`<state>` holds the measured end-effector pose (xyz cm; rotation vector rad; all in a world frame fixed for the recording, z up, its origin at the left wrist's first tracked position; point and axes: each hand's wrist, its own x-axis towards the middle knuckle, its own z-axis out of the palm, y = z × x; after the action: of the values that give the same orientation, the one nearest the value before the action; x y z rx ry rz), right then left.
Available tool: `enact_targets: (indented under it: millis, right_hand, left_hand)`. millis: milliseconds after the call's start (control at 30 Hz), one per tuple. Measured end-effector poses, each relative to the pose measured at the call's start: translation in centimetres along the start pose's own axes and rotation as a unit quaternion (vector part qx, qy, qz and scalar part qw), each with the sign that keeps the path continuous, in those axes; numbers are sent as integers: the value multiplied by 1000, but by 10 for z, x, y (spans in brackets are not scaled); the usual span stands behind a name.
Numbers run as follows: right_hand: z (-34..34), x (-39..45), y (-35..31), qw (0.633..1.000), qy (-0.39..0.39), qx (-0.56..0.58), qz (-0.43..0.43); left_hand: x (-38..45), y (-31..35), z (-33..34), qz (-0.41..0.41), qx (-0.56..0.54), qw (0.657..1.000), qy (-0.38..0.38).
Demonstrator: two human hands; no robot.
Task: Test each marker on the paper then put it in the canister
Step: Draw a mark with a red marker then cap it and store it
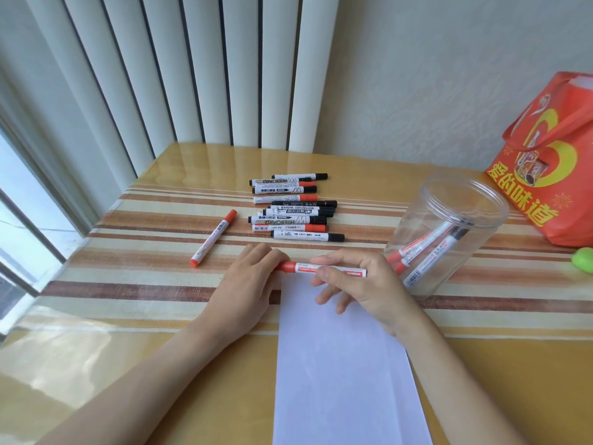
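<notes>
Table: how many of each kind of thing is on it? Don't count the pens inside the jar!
Markers: 11, counting the held marker
Canister: 1
Paper: 1
Bag: 1
Green thing: 1
Total: 15

Capped red marker above paper

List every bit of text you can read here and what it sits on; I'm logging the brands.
"WHITEBOARD", upside down: marker near the top of the pile.
"WHITEBOARD MARKER", upside down: black-capped marker in the pile.
"的味道", large yellow characters: orange bag; the first character is partly cut off.
Marker in the hands, lone red marker, markers in the canister: print too small or blurred.
Paper: no writing visible.
</notes>
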<state>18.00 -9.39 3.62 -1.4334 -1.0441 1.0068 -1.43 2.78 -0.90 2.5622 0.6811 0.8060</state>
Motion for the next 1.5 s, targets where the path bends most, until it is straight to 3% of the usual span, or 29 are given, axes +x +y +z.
enact_targets:
  millis: [133, 333, 567, 700, 800, 900, 1000, 1100, 1200, 1267, 1367, 1500]
  right_hand:
    - [3, 3, 10, 998, 24, -48, -28]
    - [14, 4, 14, 999, 38, 1, -25]
    - [19, 1, 12, 999, 44, 13, -8]
    - [19, 0, 6, 994, 79, -41, -56]
    - [13, 2, -8, 994, 71, 14, -83]
    - [13, 1, -28, 981, 115, -37, -154]
    - [11, -7, -61, 934, 197, -139, -264]
    - [-5, -22, -105, 821, 328, -250, -395]
    - [-34, -29, -136, 698, 463, -307, -451]
    - [-54, -33, -147, 667, 507, -319, -443]
    - [-83, -32, -153, 680, 515, -355, -382]
    - [-106, -20, -146, 793, 382, -443, -170]
  left_hand:
    - [2, -1, 1, 7, -6, 1000, -28]
    - [1, -2, 1, 9, 3, 1000, 1]
    - [-1, 0, 2, 28, 22, 999, -16]
    - [-1, 0, 2, 12, 1, 1000, 6]
    - [-1, 6, 0, 13, -4, 1000, 26]
    - [-4, 13, 0, -18, -10, 999, 39]
    - [-8, 18, -3, -44, -24, 998, 49]
    - [-9, 21, -4, -15, 24, 999, 34]
    - [-8, 19, -2, 17, 53, 998, 27]
    - [-9, 19, -2, 31, 53, 998, 23]
    - [-9, 20, -2, 34, 50, 998, 24]
    - [-10, 18, -1, 29, 42, 998, 34]
